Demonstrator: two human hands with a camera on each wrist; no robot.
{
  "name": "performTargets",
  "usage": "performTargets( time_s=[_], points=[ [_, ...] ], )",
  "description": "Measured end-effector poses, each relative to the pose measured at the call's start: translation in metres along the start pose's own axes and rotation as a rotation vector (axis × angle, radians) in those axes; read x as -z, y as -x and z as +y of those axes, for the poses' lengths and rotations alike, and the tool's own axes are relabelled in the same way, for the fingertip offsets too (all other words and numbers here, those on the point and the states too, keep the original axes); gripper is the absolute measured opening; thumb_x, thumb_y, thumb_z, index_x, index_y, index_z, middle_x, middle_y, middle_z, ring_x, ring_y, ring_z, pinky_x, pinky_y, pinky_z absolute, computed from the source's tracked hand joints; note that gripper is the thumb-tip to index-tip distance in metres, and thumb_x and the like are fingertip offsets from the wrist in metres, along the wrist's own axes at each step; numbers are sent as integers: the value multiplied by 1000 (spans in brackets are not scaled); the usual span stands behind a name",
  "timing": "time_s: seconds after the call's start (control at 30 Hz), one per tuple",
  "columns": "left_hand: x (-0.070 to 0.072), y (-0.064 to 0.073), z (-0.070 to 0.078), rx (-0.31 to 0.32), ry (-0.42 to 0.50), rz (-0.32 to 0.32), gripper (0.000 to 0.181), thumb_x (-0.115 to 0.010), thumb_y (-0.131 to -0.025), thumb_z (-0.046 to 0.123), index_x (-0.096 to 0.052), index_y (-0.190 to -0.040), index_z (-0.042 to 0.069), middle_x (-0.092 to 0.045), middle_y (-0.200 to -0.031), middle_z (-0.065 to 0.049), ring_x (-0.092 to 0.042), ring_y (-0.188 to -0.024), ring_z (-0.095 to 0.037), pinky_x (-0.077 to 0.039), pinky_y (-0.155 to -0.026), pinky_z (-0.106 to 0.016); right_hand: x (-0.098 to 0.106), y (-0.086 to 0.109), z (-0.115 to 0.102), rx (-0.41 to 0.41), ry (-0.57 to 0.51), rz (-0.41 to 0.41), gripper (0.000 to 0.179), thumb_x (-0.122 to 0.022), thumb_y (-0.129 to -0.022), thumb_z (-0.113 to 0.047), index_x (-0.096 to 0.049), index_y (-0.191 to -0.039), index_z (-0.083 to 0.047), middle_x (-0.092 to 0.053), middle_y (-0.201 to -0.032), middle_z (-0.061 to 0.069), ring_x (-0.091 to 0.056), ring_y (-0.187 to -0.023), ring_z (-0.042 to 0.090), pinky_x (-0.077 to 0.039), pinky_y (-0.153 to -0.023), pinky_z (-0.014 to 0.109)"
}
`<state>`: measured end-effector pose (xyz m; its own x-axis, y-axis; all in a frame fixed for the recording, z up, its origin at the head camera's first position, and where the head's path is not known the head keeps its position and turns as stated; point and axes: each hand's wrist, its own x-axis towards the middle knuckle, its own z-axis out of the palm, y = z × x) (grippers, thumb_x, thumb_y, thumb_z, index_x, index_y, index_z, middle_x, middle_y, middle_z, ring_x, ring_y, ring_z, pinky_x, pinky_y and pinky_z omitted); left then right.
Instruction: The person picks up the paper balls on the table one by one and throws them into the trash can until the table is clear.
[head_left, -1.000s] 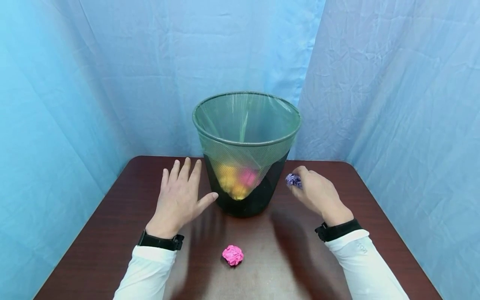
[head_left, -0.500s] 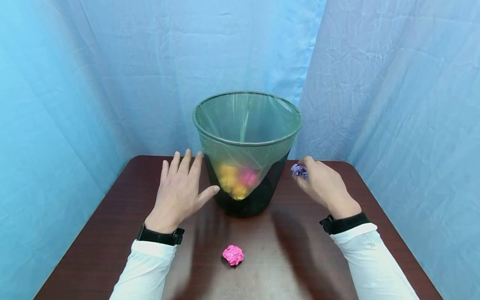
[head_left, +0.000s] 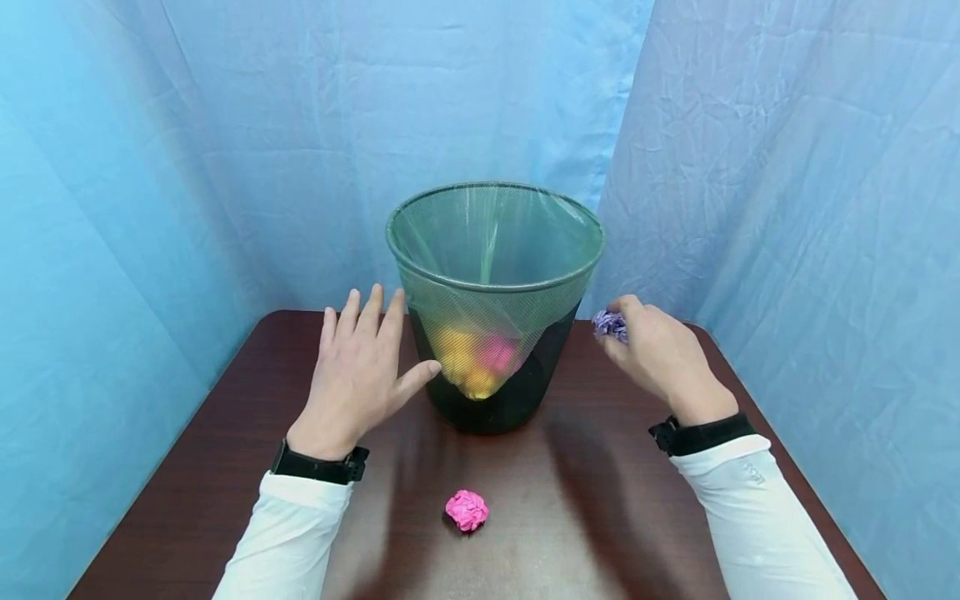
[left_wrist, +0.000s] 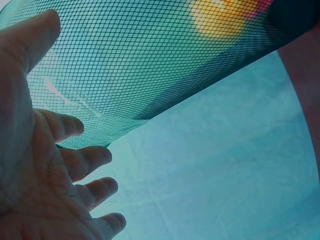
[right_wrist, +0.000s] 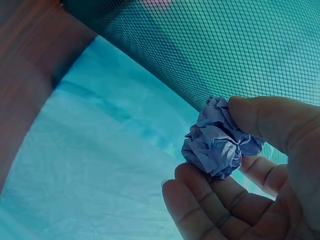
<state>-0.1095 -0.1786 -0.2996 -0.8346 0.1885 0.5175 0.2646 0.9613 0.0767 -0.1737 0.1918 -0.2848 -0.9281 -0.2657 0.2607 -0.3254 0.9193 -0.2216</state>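
A crumpled purple paper ball [right_wrist: 215,142] is pinched between the thumb and fingers of my right hand [head_left: 667,354], raised just right of the mesh wastebasket [head_left: 555,350]. My left hand [head_left: 352,375] is spread with straight fingers at the basket's left side and holds nothing; whether its thumb touches the mesh I cannot tell. Through the mesh, in a clear plastic liner, show yellow paper balls [head_left: 459,354] and a pink one [head_left: 497,354]. Another pink paper ball [head_left: 467,510] lies on the table in front of the basket.
The dark brown table [head_left: 225,467] carries the wastebasket near its far edge. Light blue curtains [head_left: 300,150] hang behind and on both sides. The basket's round rim [head_left: 495,287] stands above both hands.
My right hand has risen and shifted to the right with the purple paper ball. My left hand has moved slightly up. The basket and the pink ball on the table stay put.
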Motion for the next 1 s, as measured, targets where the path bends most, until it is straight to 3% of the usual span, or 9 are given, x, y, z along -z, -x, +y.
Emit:
performTargets(
  time_s=[0.4, 1.0],
  points=[
    [10, -7, 4, -5, -1, 29, 99, -53, -83, 72, -30, -154, 7, -34, -155, -24, -24, -141, -47, -16, -112, -67, 13, -5, 0, 11, 8, 70, 44, -61, -90, -33, -53, -124, -7, -66, -103, 19, -62, -89, 33, -51, -73, 55],
    [22, -17, 6, -20, -14, 68, 104, -51, -84, 73, -19, -157, 6, -32, -156, -23, -23, -143, -45, -15, -113, -66, 30, -9, -2, 16, 8, 75, 46, -59, -92, -33, -52, -128, -5, -65, -104, 21, -63, -89, 33, -51, -71, 56]
  ],
)
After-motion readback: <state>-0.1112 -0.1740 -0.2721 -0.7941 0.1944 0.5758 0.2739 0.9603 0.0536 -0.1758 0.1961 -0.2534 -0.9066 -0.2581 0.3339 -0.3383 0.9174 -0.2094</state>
